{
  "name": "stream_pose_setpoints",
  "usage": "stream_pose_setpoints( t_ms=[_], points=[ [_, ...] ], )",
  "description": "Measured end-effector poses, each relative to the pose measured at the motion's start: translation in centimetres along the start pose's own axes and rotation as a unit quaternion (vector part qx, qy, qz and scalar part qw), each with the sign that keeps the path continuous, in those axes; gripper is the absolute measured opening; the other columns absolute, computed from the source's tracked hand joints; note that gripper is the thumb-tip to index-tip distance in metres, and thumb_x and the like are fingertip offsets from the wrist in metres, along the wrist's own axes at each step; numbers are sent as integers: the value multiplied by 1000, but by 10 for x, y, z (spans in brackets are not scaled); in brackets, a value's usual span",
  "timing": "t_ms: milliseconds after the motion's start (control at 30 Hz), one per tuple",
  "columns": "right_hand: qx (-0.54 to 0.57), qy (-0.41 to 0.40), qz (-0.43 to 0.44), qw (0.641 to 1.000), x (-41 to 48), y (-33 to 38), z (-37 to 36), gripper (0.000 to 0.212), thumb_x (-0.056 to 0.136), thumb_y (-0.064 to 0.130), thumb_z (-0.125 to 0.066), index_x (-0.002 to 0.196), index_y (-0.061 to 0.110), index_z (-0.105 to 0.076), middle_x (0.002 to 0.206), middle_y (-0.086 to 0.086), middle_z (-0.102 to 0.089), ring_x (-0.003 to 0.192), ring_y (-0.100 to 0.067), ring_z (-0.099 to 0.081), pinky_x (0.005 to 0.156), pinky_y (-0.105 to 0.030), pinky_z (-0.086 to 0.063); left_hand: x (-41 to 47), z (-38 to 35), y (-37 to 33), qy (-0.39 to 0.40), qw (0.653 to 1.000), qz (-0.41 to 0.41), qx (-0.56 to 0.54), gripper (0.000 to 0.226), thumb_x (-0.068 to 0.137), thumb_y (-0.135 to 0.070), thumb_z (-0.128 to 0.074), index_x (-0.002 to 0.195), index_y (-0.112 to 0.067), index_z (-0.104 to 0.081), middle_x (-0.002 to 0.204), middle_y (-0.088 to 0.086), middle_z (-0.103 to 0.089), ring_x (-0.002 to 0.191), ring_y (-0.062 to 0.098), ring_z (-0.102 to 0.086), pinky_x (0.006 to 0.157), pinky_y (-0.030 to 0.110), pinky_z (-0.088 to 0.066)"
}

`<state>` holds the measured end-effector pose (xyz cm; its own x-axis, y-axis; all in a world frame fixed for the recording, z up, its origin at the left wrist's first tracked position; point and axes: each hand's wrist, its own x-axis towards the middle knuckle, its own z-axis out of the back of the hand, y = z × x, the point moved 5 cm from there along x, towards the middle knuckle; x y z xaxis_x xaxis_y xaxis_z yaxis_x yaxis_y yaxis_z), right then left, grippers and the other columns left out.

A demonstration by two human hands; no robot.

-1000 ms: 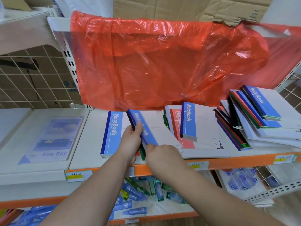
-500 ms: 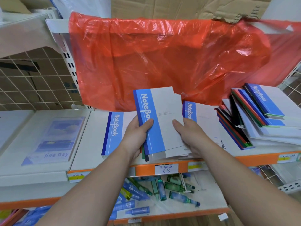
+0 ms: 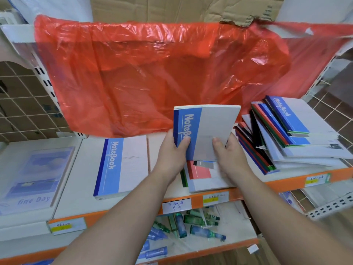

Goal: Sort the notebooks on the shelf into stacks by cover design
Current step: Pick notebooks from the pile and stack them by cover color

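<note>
Notebooks: a blue stack (image 3: 122, 165) lies left on the shelf (image 3: 76, 178), while the left hand (image 3: 172, 150) and right hand (image 3: 229, 152), each gripping one side, have lifted a matching blue bundle (image 3: 208, 131) off the red-covered notebook (image 3: 200, 170), probably for that stack; the mixed pile (image 3: 286, 134) waits right.

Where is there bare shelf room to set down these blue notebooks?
For the blue notebooks: bare strip between the blue NoteBook stack and the red-cover notebook; another between that stack and the fine Day pad. Right side crowded: slumped mixed pile.
</note>
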<state>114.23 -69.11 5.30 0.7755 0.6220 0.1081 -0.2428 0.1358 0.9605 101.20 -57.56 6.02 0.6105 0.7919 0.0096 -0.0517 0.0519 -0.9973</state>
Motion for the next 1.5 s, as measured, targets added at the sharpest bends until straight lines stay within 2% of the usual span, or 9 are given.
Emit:
stream_pose_setpoints(
  t_ms=[133,300,500,633,700,933,1133,1233,1500],
  points=[
    [-2,-7,-2,1000,0,-2,5,20,101,24,-49,120,26,-52,107,17,-64,95,10,-60,69,-4,-45,4,-2,-2,11,1000,-5,21,27,100,-22,-53,126,-27,-53,115,-17,-66,96,-10,-62,74,10,-49],
    [-33,27,-28,999,-4,-19,0,19,101,26,-46,120,29,-50,110,17,-62,102,2,-57,82,-21,-45,1,-5,15,21,999,15,47,30,102,-22,-50,131,-25,-50,121,-13,-65,102,-4,-62,74,10,-48],
    [-46,20,-5,999,2,5,-7,15,101,19,-48,115,25,-50,100,21,-57,88,14,-52,65,5,-36,1,10,-5,-13,996,-9,82,24,101,-25,-52,125,-24,-50,111,-18,-61,99,-5,-58,81,15,-48],
    [-55,73,11,996,2,21,-55,22,98,24,-52,120,21,-57,117,10,-64,107,-7,-59,92,-21,-45,-9,63,-12,-115,988,-8,104,14,99,-25,-54,110,-22,-46,101,-15,-59,94,6,-57,78,24,-44],
    [-56,111,-5,992,-3,24,-87,25,96,31,-52,119,23,-57,117,11,-64,108,-9,-60,96,-31,-47,-14,96,-8,-157,980,16,124,16,99,-26,-54,109,-20,-44,105,-7,-61,98,15,-60,83,33,-46],
    [-90,205,-119,967,-36,17,-164,35,98,32,-48,130,19,-43,120,4,-61,99,-16,-60,72,-24,-46,-24,173,31,-148,948,154,237,26,97,-30,-51,114,-10,-48,115,10,-63,103,33,-61,87,41,-50],
    [-190,219,-121,949,-36,15,-187,39,95,34,-52,128,13,-45,122,-2,-61,103,-22,-61,76,-29,-50,-24,200,45,-149,903,146,376,26,95,-40,-57,97,-14,-55,96,3,-63,82,24,-53,65,31,-36],
    [-232,221,-103,942,-32,17,-195,36,92,34,-55,121,14,-55,118,-2,-65,101,-25,-63,86,-38,-53,-18,209,55,-148,893,150,397,30,93,-45,-58,92,-15,-56,98,6,-67,86,28,-58,64,32,-39],
    [-292,204,-92,930,-29,10,-205,38,89,40,-54,117,14,-58,116,-7,-62,98,-25,-62,82,-35,-53,-6,214,67,-133,886,136,423,33,93,-46,-57,99,-14,-59,102,6,-67,92,29,-61,70,34,-49]
  ],
)
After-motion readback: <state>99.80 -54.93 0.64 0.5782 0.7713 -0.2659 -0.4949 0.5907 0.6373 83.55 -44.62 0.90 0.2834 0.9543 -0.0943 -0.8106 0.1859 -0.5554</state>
